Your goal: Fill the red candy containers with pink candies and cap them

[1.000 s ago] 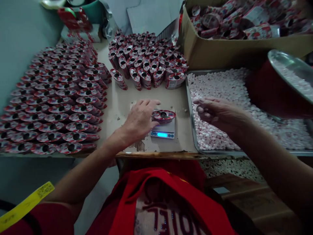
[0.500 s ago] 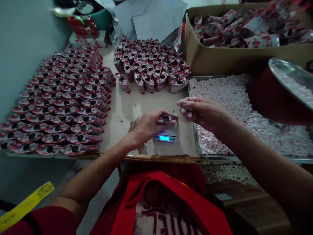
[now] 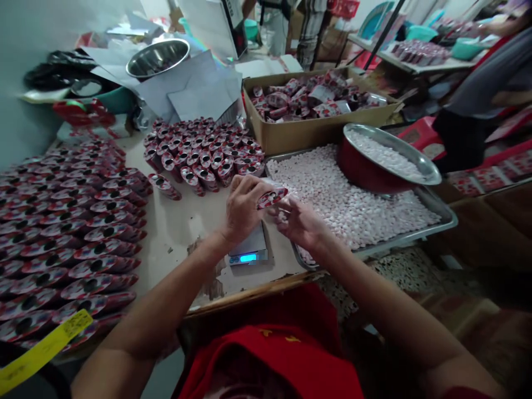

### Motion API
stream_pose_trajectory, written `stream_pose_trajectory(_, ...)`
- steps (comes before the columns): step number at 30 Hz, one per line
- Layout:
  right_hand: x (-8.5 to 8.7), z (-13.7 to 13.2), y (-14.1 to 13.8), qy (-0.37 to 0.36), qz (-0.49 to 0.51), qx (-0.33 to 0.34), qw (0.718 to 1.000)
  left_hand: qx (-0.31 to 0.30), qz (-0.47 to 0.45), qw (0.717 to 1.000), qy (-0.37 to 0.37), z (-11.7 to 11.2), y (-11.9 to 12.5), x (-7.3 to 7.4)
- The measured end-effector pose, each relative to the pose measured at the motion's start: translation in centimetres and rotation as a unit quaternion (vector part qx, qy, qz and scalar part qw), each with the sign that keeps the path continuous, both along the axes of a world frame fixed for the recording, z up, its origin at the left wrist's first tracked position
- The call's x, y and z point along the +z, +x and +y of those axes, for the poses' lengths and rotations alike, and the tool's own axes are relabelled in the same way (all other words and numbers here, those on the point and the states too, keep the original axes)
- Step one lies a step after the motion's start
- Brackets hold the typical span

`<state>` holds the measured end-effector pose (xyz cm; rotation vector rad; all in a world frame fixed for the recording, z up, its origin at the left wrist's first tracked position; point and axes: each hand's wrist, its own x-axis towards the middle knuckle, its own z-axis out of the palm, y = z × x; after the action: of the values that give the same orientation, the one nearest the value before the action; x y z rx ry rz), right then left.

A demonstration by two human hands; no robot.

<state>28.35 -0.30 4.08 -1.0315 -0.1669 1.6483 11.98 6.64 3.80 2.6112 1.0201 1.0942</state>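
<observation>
Cream-topped and scuffed, the table (image 3: 162, 238) spreads in front of the person. Along its left edge stand tight rows of slim red-and-white printed packets (image 3: 100, 224), mouths up, probably packed close so that they prop one another. A wide, shallow metal tray (image 3: 399, 242) fills the right side, its position apparently chosen to suit the right hand (image 3: 305, 224). Behind it, toward the far edge, an open brown cardboard box (image 3: 299, 133) is heaped with loose packets. A red bowl with a silvery rim (image 3: 355, 166) stands in the tray. Left of the box, also toward the far edge, is a smaller cluster of upright packets (image 3: 195, 158). Near the table's near edge, a flat digital scale with a lit blue display (image 3: 252, 244) lies between the rows and the tray, presumably within reach of both hands.

Just beyond the scale, the left hand (image 3: 243, 208) grasps one tilted printed packet (image 3: 272, 198) by its left end, seemingly to keep its mouth exposed. The packet's right end juts past those fingers. Just beside that end, the right hand's fingers are half curled; whether they touch it or pinch anything cannot be told. Smallest are rounded white-and-pink pieces (image 3: 328, 188), covering the tray and filling the bowl.
</observation>
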Motion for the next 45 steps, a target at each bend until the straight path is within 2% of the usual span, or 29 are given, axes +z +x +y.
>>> stream_pose_trajectory(2,-0.1,0.0,-0.3,0.016,0.019,-0.007,1.0,0.004,0.001,1.0,-0.01,0.3,1.0,-1.2)
stream_pose_trajectory(4,-0.2,0.1,-0.1,0.028,0.018,-0.009,0.999,0.001,-0.003,1.0,-0.01,0.3,1.5,-1.7)
stream_pose_trajectory(10,0.6,-0.2,1.1,0.002,0.042,-0.028,0.999,0.006,0.004,1.0,0.014,-0.6,1.8,0.2)
stream_pose_trajectory(13,0.6,-0.3,1.0,0.019,0.043,-0.043,0.998,0.01,0.001,1.0,-0.009,-0.2,2.4,0.2)
stream_pose_trajectory(16,-0.1,-0.5,1.2,0.038,0.013,-0.03,0.999,0.013,-0.036,0.997,-0.067,0.5,3.3,-1.0)
stream_pose_trajectory(18,-0.4,-0.8,2.0,0.051,-0.017,-0.003,0.999,0.008,-0.093,0.987,-0.133,0.6,3.7,-1.6)
stream_pose_trajectory(21,-0.1,-1.2,4.0,0.069,-0.091,0.007,0.993,-0.001,-0.188,0.946,-0.264,0.7,3.2,-1.2)
stream_pose_trajectory(23,0.4,-0.8,5.3,0.065,-0.134,-0.016,0.989,0.008,-0.224,0.924,-0.31,1.4,1.3,0.0)
stream_pose_trajectory(25,0.9,0.5,5.7,0.064,-0.161,0.004,0.985,0.043,-0.234,0.925,-0.296,3.0,-2.3,2.0)
stream_pose_trajectory(27,1.3,2.4,4.5,0.08,-0.178,0.079,0.978,0.096,-0.221,0.938,-0.248,5.5,-7.6,4.4)
stream_pose_trajectory(29,1.6,4.9,1.6,0.113,-0.193,0.179,0.958,0.149,-0.191,0.95,-0.199,9.1,-14.0,6.8)
stream_pose_trajectory(31,1.7,7.8,-2.4,0.161,-0.246,0.244,0.924,0.195,-0.157,0.955,-0.157,13.4,-20.2,8.3)
stream_pose_trajectory(32,1.6,9.3,-4.6,0.192,-0.302,0.255,0.898,0.213,-0.14,0.956,-0.148,15.7,-22.9,8.6)
stream_pose_trajectory(33,1.6,10.9,-6.8,0.229,-0.38,0.256,0.859,0.232,-0.124,0.955,-0.137,17.9,-25.2,8.6)
stream_pose_trajectory(34,1.5,12.4,-8.9,0.264,-0.473,0.251,0.802,0.245,-0.098,0.954,-0.143,19.9,-27.1,8.3)
stream_pose_trajectory(35,1.5,13.8,-10.9,0.289,-0.571,0.251,0.726,0.258,-0.073,0.951,-0.154,21.7,-28.6,7.9)
stream_pose_trajectory(36,1.5,15.1,-12.7,0.298,-0.663,0.259,0.636,0.268,-0.044,0.948,-0.164,23.2,-29.6,7.3)
stream_pose_trajectory(37,1.6,16.1,-14.3,0.293,-0.738,0.274,0.543,0.274,-0.011,0.946,-0.173,24.3,-30.4,6.7)
stream_pose_trajectory(38,1.6,16.8,-15.6,0.277,-0.79,0.292,0.462,0.276,0.019,0.944,-0.179,25.2,-30.9,6.0)
stream_pose_trajectory(39,1.7,17.4,-16.7,0.259,-0.822,0.31,0.402,0.276,0.046,0.943,-0.181,25.8,-31.2,5.4)
stream_pose_trajectory(40,1.7,17.8,-17.7,0.245,-0.837,0.327,0.365,0.274,0.068,0.942,-0.181,26.2,-31.4,4.8)
stream_pose_trajectory(41,1.7,18.0,-18.4,0.236,-0.842,0.337,0.348,0.271,0.084,0.942,-0.18,26.4,-31.6,4.3)
stream_pose_trajectory(45,1.5,18.4,-20.0,0.223,-0.844,0.351,0.338,0.266,0.133,0.938,-0.175,26.9,-32.2,2.7)
